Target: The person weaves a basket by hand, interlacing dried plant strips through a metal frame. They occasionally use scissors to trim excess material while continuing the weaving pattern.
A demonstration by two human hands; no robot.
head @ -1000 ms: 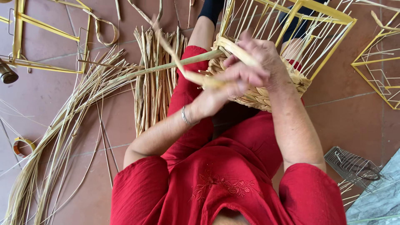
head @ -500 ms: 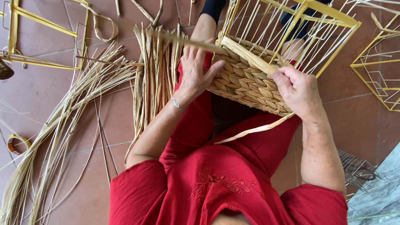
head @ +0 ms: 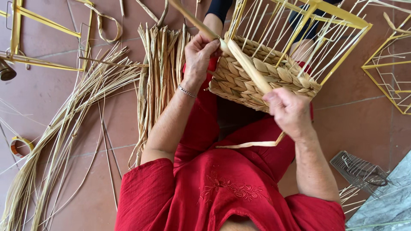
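Your left hand (head: pixel 199 55) closed on strip (head: pixel 246 68) | right hand (head: pixel 290 112) gripping the strip's lower end, fingers apparently curled | basket (head: pixel 257 81) on lap | reeds (head: pixel 160 64) on floor (head: pixel 364 124)

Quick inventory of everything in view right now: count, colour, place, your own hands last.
basket: one, tan weave on a yellow wire frame, on the lap
strip: one, pale, across the basket, held by both hands
straw bundle: one, tan, floor beside the left arm
loose straw: many, tan, floor far left
yellow frames: at least two, right and top left
wire rack: one, grey, floor lower right
tape roll: one, orange, left edge
left hand: gripping the strip
right hand: gripping the strip
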